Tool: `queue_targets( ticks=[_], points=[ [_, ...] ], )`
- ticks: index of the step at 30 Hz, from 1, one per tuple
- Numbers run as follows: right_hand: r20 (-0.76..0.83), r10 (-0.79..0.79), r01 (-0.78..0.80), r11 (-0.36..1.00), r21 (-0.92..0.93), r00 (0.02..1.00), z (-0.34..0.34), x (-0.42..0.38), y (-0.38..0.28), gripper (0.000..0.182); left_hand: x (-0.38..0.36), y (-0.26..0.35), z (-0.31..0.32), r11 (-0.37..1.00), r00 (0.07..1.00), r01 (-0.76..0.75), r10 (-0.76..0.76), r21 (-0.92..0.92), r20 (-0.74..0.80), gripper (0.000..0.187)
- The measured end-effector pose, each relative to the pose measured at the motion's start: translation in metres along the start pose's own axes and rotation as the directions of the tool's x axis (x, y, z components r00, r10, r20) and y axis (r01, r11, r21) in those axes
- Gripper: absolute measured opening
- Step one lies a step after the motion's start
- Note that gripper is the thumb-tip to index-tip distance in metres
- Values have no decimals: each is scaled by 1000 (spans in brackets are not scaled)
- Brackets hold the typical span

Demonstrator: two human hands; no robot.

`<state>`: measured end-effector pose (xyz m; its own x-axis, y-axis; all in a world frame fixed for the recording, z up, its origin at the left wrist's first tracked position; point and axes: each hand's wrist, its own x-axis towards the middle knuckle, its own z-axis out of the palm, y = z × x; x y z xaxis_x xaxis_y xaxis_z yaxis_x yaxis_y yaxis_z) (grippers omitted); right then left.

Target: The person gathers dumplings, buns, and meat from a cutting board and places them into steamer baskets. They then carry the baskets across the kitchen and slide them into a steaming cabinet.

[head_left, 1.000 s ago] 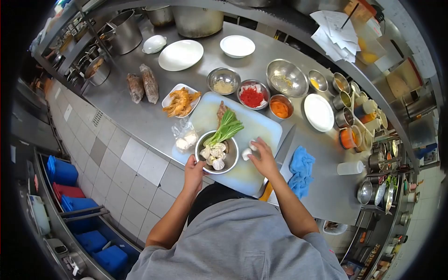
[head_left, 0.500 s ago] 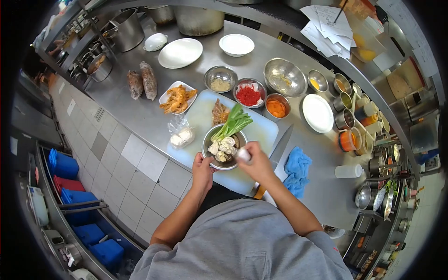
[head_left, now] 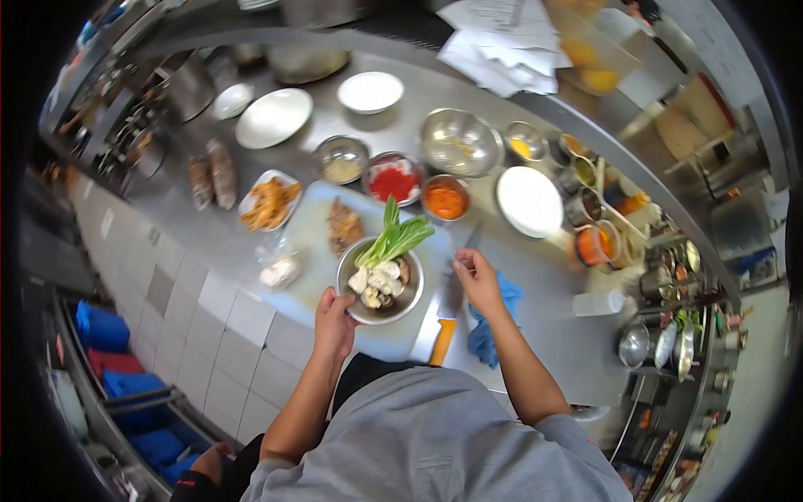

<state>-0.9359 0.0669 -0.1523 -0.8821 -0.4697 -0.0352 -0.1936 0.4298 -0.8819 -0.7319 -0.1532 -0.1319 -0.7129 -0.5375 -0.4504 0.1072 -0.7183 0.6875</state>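
Observation:
My left hand [head_left: 335,321] grips the rim of a metal bowl [head_left: 381,316] over the near part of the cutting board [head_left: 314,217]. Inside the bowl lie a leafy green vegetable [head_left: 391,238], pale mushroom-like pieces [head_left: 378,280] and darker pieces. My right hand [head_left: 475,269] is raised near the blue cloth [head_left: 483,343], fingers curled together; whether anything small is in them is hidden. A knife with an orange handle [head_left: 443,341] lies at the board's right edge. Behind the bowl is a brown piece of food [head_left: 343,226]. A plastic bag with white contents [head_left: 280,271] rests at the board's left.
Behind the board stand bowls of red pieces [head_left: 393,179] and orange pieces [head_left: 445,199], a perforated bowl [head_left: 460,144] and white plates [head_left: 274,119]. A white dish of orange-brown food [head_left: 270,202] is at left. Another person's hand [head_left: 213,462] shows at the lower left.
The view has shifted. My right hand has moved away from the bowl to the right, and the white piece it held is no longer seen in it. Another person's hand has appeared at lower left.

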Motion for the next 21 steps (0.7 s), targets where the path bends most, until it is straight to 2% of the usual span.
queue_targets(
  ticks=[3,7,9,10,12,15,17,19,21],
  points=[
    [-118,-13,14,1000,3,993,-43,37,23,31,3,-29,21,997,996,58,-61,49,58,10],
    [-178,-7,12,1000,27,984,-90,108,65,35,2,-68,44,986,980,140,-151,94,126,13],
    [-199,-12,-14,991,-132,980,-106,143,64,38,-1,-80,57,980,977,168,-179,104,113,13],
    [-195,-16,-10,991,-132,981,-111,162,67,38,0,-86,60,971,971,192,-209,144,113,13],
    [-121,-220,177,940,-291,968,-115,203,74,39,1,-97,64,963,969,207,-226,172,102,13],
    [-101,-273,206,880,-428,957,-116,280,107,40,-2,-106,78,965,973,197,-214,171,88,13],
    [-114,-251,163,851,-499,961,-119,322,120,42,-8,-113,84,973,979,171,-185,152,86,12],
    [-134,-219,103,809,-578,966,-121,354,129,43,-12,-118,84,967,986,157,-165,199,22,12],
    [-159,-168,29,769,-638,973,-129,377,142,44,-16,-119,88,969,984,178,-177,169,-25,12]
  ],
)
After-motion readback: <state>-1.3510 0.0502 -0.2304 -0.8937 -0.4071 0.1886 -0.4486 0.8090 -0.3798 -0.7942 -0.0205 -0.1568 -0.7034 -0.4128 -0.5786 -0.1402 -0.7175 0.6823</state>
